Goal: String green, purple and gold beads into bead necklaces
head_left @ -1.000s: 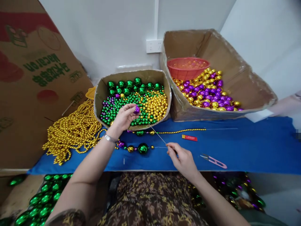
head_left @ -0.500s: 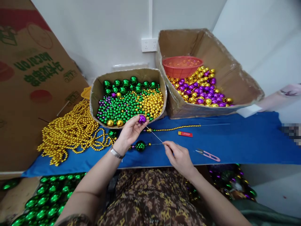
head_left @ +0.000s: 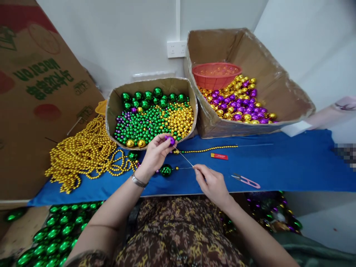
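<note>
Between the thumb and fingers of my left hand (head_left: 156, 151) is a shiny purple bead (head_left: 170, 141), just in front of the smaller bead box. My right hand (head_left: 210, 182) pinches a thin needle (head_left: 184, 157), whose far end meets the purple bead; whether it has passed into the hole I cannot tell. A pale thread runs from near my right fingers leftward to a small gold bead (head_left: 177, 168) and a large green bead (head_left: 166, 170) on the blue cloth. Part of that strand is hidden behind my left hand and wrist.
A cardboard box (head_left: 110, 111) holds green, gold and purple beads. Right of it, a larger box (head_left: 204, 128) contains beads and a red basket (head_left: 217, 76). Gold bead strings (head_left: 83, 152) lie left. A lighter (head_left: 219, 156), thread snips (head_left: 246, 181) and a gold strand (head_left: 208, 150) lie on the cloth.
The purple bead has turned slightly and shifted a little to the right in my left fingers. My right hand stays almost in place with the needle. The view has tilted slightly.
</note>
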`<state>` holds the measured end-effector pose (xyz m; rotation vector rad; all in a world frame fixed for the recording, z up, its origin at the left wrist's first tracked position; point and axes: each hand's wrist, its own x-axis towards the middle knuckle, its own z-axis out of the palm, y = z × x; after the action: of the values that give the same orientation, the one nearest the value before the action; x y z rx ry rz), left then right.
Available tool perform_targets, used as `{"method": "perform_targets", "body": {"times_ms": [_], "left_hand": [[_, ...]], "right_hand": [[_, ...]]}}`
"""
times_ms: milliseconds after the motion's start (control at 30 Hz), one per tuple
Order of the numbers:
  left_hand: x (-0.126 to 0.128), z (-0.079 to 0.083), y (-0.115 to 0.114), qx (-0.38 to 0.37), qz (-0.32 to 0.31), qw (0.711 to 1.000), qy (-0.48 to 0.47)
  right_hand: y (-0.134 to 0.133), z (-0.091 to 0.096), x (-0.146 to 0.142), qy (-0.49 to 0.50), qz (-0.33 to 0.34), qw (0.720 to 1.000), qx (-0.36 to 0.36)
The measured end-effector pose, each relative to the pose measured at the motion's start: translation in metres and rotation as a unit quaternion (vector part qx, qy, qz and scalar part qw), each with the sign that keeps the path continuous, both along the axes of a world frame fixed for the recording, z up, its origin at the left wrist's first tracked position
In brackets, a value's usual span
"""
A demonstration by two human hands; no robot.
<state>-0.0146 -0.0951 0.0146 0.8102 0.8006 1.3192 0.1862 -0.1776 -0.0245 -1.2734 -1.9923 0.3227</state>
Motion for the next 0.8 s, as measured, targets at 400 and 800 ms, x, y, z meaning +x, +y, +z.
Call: {"method": "perform_targets", "body": {"times_ms": [400,800], "left_hand": [[0.018,-0.022,-0.030,-0.026,-0.060,0.997,0.043],[-0.038,-0.004,0.080,0.163,-0.028,0.598,0.785]], "right_hand": [[0.000,-0.003,-0.002,0.016,0.007,1.000,-0.018],[0.002,-0.006,0.012,0.001,-0.043,0.999,-0.008]]}}
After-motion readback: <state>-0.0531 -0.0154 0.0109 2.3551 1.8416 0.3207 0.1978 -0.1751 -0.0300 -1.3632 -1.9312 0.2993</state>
